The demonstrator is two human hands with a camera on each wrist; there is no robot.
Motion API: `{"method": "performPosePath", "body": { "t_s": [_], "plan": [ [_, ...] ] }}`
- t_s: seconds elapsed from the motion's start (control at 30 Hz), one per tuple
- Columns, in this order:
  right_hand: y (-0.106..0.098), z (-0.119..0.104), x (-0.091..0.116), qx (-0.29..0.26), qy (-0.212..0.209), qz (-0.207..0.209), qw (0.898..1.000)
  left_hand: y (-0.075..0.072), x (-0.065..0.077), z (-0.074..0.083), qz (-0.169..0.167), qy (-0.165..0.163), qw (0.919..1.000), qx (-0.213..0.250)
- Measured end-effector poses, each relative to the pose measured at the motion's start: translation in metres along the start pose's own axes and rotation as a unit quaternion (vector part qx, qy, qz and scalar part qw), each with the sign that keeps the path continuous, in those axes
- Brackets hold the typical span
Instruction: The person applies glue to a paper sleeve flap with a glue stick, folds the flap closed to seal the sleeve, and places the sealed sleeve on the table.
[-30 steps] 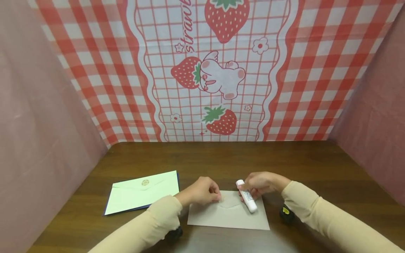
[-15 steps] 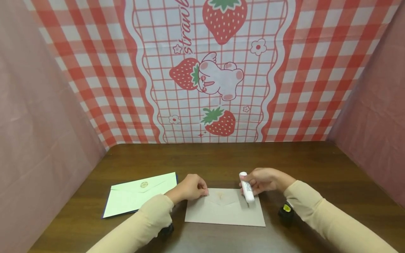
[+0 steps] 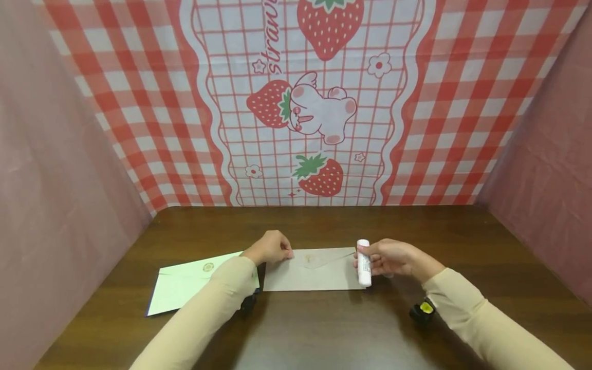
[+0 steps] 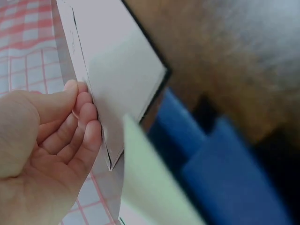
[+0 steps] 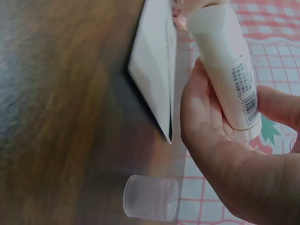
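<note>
A pale grey-white envelope [image 3: 314, 280] lies on the table with its flap side up and a faint gold mark near the flap tip. At its far left corner my left hand [image 3: 272, 247] pinches the edge between thumb and fingertips; the left wrist view shows the fingers curled along that edge of the envelope [image 4: 122, 61]. My right hand [image 3: 399, 258] grips a white glue stick [image 3: 364, 264] beside the envelope's right end. Print and a barcode show on the glue stick [image 5: 229, 70] in the right wrist view. Below that hand lies a clear cap [image 5: 150, 198].
Left of the work lies a light green envelope [image 3: 182, 288] with a gold seal, partly behind my left forearm. Something blue [image 4: 229, 173] shows under it. The brown wooden table [image 3: 319, 329] ends at a strawberry-patterned cloth [image 3: 305, 103].
The grey-white envelope has slid away from me, with my left hand at its corner. My left hand moved left, then away. My right hand moved slightly away and right, still holding the glue stick.
</note>
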State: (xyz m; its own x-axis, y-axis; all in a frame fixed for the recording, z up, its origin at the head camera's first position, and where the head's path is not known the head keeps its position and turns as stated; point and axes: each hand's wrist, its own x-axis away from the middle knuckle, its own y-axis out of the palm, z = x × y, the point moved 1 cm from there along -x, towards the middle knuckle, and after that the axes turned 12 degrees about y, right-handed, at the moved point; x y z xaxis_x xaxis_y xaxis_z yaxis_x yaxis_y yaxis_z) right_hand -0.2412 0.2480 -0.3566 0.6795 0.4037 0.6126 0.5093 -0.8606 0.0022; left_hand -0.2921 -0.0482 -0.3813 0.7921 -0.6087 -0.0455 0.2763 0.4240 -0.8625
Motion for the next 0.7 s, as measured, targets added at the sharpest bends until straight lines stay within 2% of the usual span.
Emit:
{"method": "performPosePath", "body": {
  "t_s": [0.1,0.2,0.33,0.43,0.53,0.7],
  "plan": [
    [0.005,0.0,0.002,0.015,-0.014,0.008,1.0,-0.003,-0.003,-0.001,-0.008,-0.021,0.9997,0.005],
    [0.01,-0.001,0.005,0.026,-0.033,0.012,0.999,-0.005,-0.002,0.001,-0.002,-0.02,0.9998,0.003],
    [0.018,-0.002,0.01,0.032,-0.066,0.016,0.997,-0.007,0.004,0.012,0.031,-0.004,0.9995,0.004],
    [0.025,-0.003,0.015,0.038,-0.085,0.033,0.995,-0.009,0.014,0.028,0.063,0.022,0.9976,0.014],
    [0.035,-0.007,0.02,0.025,-0.099,0.052,0.993,-0.011,0.028,0.051,0.099,0.059,0.9931,0.019],
    [0.052,-0.015,0.026,-0.032,-0.122,0.044,0.991,-0.007,0.052,0.086,0.18,0.123,0.9759,-0.014]
  ]
}}
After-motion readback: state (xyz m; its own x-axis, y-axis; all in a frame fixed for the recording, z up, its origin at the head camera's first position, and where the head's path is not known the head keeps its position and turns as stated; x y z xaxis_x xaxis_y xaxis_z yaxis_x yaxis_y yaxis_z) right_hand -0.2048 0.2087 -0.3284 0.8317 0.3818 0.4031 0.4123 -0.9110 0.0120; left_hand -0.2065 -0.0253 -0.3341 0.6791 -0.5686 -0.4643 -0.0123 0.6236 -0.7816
